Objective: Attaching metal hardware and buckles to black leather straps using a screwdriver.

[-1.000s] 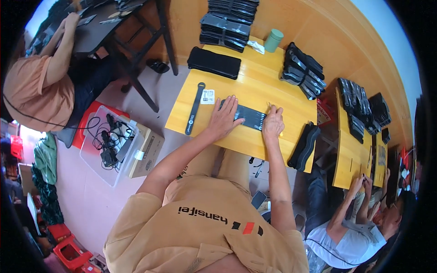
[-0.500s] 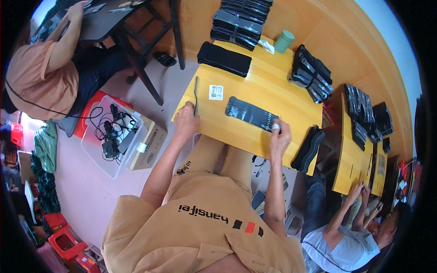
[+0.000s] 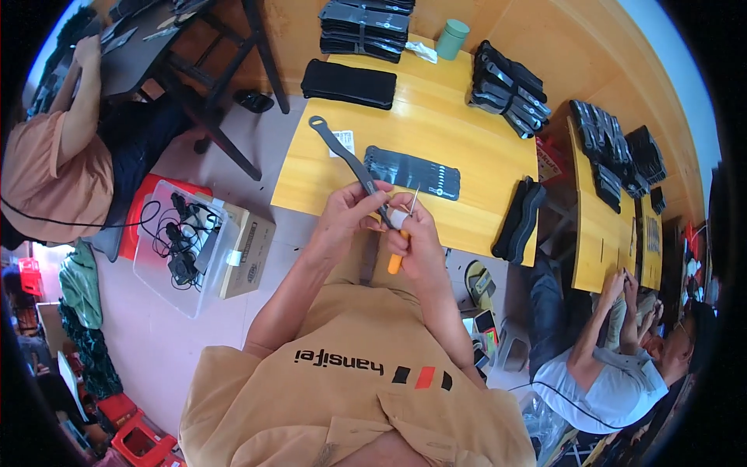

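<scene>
My left hand (image 3: 348, 216) grips the near end of a long dark grey strap (image 3: 342, 152) that runs up and left over the yellow table (image 3: 459, 132), ending in a ring. My right hand (image 3: 414, 230) is closed on an orange-handled tool (image 3: 396, 260) with a thin metal point sticking up, pressed against the strap's near end. Both hands meet just in front of the table's near edge. A flat black rectangular piece (image 3: 412, 173) with light marks lies on the table just beyond my hands.
Stacks of black pieces (image 3: 366, 23) (image 3: 507, 79), a black pad (image 3: 348, 82), a green cup (image 3: 452, 38) and a white card (image 3: 343, 142) sit on the table. A clear bin of cables (image 3: 183, 243) and a box (image 3: 247, 247) stand at left. Other people sit at left (image 3: 47, 163) and lower right (image 3: 615, 366).
My hands have come off the table and joined in front of it. The left hand picked up the strap; the right hand now holds the orange-handled tool against it.
</scene>
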Motion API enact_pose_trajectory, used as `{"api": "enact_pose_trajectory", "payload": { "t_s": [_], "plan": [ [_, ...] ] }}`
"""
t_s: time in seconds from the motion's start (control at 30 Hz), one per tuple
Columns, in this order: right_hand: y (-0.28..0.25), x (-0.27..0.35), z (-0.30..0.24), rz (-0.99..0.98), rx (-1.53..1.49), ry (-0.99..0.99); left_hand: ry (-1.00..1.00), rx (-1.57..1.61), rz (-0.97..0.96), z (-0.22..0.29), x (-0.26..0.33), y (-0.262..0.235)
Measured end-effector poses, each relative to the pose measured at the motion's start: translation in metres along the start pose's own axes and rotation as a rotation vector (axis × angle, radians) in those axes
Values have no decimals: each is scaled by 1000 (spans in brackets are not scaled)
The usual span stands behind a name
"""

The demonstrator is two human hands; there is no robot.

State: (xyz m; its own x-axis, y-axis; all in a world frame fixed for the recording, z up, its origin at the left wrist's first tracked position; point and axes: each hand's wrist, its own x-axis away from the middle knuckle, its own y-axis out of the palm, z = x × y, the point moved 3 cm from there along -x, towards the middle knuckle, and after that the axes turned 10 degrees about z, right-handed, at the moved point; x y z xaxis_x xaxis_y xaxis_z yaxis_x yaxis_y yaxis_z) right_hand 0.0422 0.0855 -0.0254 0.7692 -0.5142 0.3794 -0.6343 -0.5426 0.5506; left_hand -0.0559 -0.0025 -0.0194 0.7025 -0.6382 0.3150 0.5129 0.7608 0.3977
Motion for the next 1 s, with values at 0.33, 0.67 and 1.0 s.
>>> {"api": "enact_pose_trajectory", "payload": {
  "t_s": [0.33, 0.67, 1.0],
  "plan": [
    [-9, 32, -37, 129, 448, -357, -64, 204, -15, 16, 1, 16],
    [12, 50, -46, 141, 976, -662, 10, 161, 31, 21, 1, 28],
    [8, 51, -47, 113, 817, -488, 50, 145, 16, 22, 3, 31]
  ]
}}
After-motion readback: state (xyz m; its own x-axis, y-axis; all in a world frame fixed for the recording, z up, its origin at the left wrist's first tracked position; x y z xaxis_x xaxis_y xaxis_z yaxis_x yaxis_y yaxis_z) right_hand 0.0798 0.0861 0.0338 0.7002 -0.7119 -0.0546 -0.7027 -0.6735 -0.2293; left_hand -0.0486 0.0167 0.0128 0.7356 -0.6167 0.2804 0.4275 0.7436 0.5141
